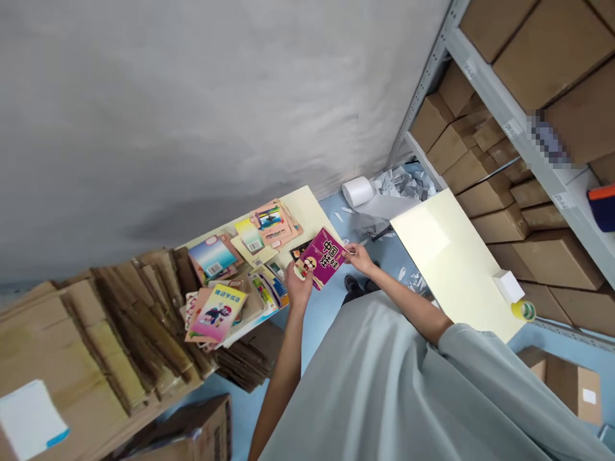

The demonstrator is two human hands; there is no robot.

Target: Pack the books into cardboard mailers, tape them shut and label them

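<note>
A purple book (pixel 327 259) with large dark characters and a cartoon figure on its cover is held between my two hands, over the edge of a cream table (pixel 309 203). My left hand (pixel 300 285) grips its lower left side, with the thumb on the cover. At its right edge my right hand (pixel 359 259) pinches the book. Left of it lie piles of thin books: a yellow and pink one (pixel 220 312) on the nearest pile, a blue-covered one (pixel 211 258) behind, and peach-coloured ones (pixel 281 230) toward the wall.
Flattened cardboard boxes (pixel 120 320) stand at the left. A second cream table (pixel 444 256) on the right carries a white box (pixel 508 286) and a tape roll (pixel 523 311). Shelves (pixel 504 102) hold cartons. A white roll (pixel 358 191) and crumpled wrapping (pixel 403 186) lie on the floor.
</note>
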